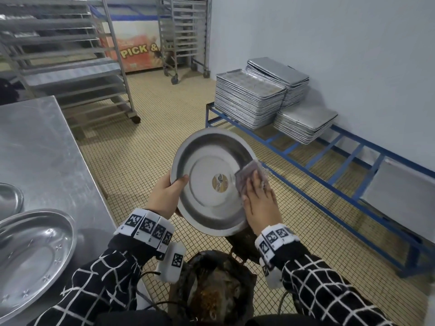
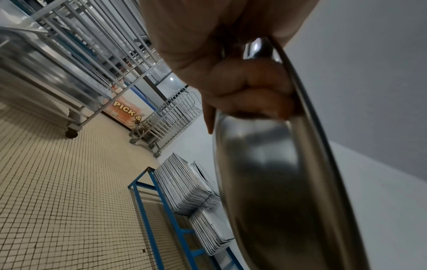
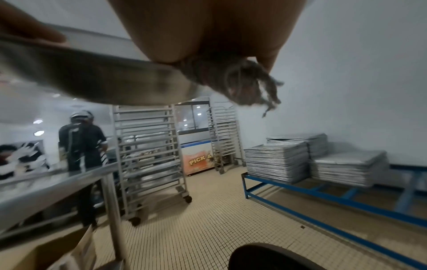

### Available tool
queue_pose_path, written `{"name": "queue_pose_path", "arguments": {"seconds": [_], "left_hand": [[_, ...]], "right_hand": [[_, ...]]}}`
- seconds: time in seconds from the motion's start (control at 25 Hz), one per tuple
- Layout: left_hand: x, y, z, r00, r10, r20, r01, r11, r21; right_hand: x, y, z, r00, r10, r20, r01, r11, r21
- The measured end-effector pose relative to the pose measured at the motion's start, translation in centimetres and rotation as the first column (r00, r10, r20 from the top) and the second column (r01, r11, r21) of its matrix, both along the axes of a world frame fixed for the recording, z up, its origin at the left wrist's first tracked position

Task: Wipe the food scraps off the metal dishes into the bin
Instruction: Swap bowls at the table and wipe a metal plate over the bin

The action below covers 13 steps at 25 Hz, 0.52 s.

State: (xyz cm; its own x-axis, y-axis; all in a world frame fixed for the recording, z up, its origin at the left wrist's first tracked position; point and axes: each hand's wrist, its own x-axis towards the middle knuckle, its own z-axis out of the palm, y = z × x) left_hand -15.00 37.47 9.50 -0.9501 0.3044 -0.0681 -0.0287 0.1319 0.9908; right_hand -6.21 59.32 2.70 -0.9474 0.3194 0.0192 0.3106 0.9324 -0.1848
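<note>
A round metal dish [image 1: 209, 165] with a sticker in its middle is held tilted above the black-lined bin [image 1: 219, 290], which holds brown scraps. My left hand [image 1: 168, 195] grips the dish's left rim, thumb inside; in the left wrist view its fingers [image 2: 245, 87] curl behind the dish [image 2: 277, 182]. My right hand [image 1: 260, 201] lies flat on a greyish cloth [image 1: 249, 174] and presses it against the dish's right inner side. In the right wrist view the frayed cloth [image 3: 240, 85] hangs over the dish's rim [image 3: 97, 78].
A steel table [image 1: 47, 156] at my left carries two more metal dishes [image 1: 33, 252]. A blue frame [image 1: 329, 184] with stacked baking trays [image 1: 249, 97] runs along the right wall. Wheeled racks [image 1: 77, 67] stand behind. Another person [image 3: 79, 140] stands beyond the table.
</note>
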Motion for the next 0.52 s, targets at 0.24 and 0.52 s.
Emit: {"name": "queue_pose_path", "arguments": {"seconds": [0.24,0.52], "left_hand": [[-0.3,0.2,0.3,0.991,0.009,0.135,-0.01,1.0,0.007],[-0.6,-0.3,-0.2,0.968,0.111,0.224,-0.146,0.979,0.145]], "right_hand": [[-2.4,2.0,1.9,0.954,-0.227,-0.196,0.124,0.893,-0.432],[-1.7,-1.1,3.5,0.763,-0.605,-0.225,0.24,0.589,-0.771]]}}
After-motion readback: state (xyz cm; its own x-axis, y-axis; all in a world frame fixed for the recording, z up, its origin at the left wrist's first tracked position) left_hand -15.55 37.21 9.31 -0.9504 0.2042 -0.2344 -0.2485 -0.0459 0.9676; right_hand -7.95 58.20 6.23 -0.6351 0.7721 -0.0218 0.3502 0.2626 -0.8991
